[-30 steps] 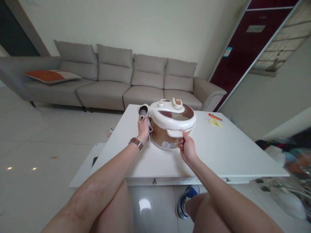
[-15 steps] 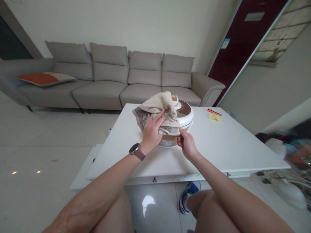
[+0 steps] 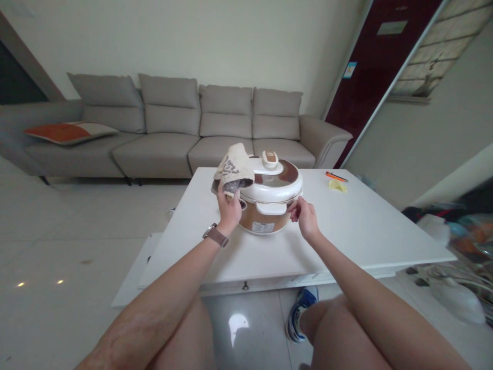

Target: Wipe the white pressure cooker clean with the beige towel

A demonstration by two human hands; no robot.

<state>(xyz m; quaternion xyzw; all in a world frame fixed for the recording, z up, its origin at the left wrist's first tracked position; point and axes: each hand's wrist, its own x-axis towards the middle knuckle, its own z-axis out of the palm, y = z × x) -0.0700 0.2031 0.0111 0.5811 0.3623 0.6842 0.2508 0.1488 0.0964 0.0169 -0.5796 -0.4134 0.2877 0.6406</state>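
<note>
A white and brown electric pressure cooker (image 3: 265,218) stands upright on the white table (image 3: 346,226), its lid on and a white handle facing me. My left hand (image 3: 229,208) grips a beige and grey cloth (image 3: 234,167) at the cooker's left side, and the cloth covers part of the lid's left edge. On the other side, my right hand (image 3: 304,216) is curled at the cooker's right flank, just below the lid rim. Its fingertips are partly hidden, and I cannot make out anything between them.
Towards the table's far right lie an orange pen-like tool (image 3: 336,177) and a crumpled yellow piece (image 3: 338,186). Behind the table runs a grey sofa (image 3: 225,128) with an orange and white cushion (image 3: 69,132). Assorted items (image 3: 462,241) crowd the floor at right.
My left hand has drawn the cloth leftwards from the cooker's front and lid, uncovering the handle and label. My right hand has shifted slightly right along the cooker's side.
</note>
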